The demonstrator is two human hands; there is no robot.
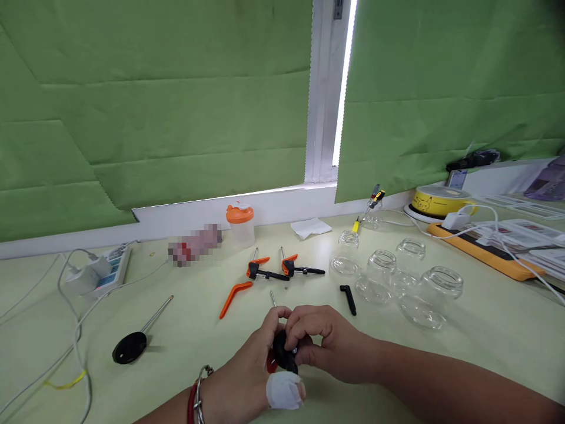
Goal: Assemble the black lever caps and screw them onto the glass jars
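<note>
My left hand, its thumb wrapped in white tape, is closed around a black plastic part with a rounded body. A thin metal rod sticks up beyond my left fingers, and a bit of red-orange shows under the part. My right hand pinches the same part from the right, beside a small shiny metal spot. Fingers cover much of it. Just beyond lie two orange-and-black assemblies with metal rods. An orange lever-like piece lies left of them, a bent black piece to the right.
Several clear glass jars stand at the right. A screwdriver with a black round handle lies at the left, near white cables and a power strip. An orange-lidded cup and a white paper are by the wall.
</note>
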